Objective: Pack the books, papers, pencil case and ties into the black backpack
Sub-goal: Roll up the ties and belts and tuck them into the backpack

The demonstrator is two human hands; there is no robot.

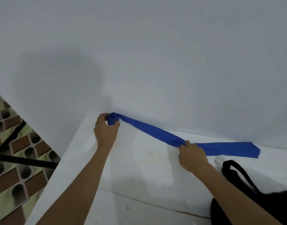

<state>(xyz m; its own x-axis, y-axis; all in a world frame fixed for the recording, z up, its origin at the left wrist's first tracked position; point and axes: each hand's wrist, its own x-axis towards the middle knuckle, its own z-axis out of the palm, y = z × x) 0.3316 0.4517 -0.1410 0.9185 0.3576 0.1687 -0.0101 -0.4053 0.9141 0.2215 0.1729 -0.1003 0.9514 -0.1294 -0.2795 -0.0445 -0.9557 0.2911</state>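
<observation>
While the white surface (139,176) meets the wall (155,62), your black backpack (269,207) sits at its right and the blue tie (155,132) stretches along the back. Your left hand (105,131) curls its fingers (101,117) round the rolled end; your right hand (193,158) pinches the tie midway.

The tie (155,132) is plain royal blue. The bench (139,172) is white, flecked with a few small dark specks. The backpack (269,207) is black, strap and all. The wall (155,46) is pale grey-white. At the left, a tiled surface (12,143) shows brown blocks, dark rounded holes and pale greenish strips, crossed by a black bar (25,161).
</observation>
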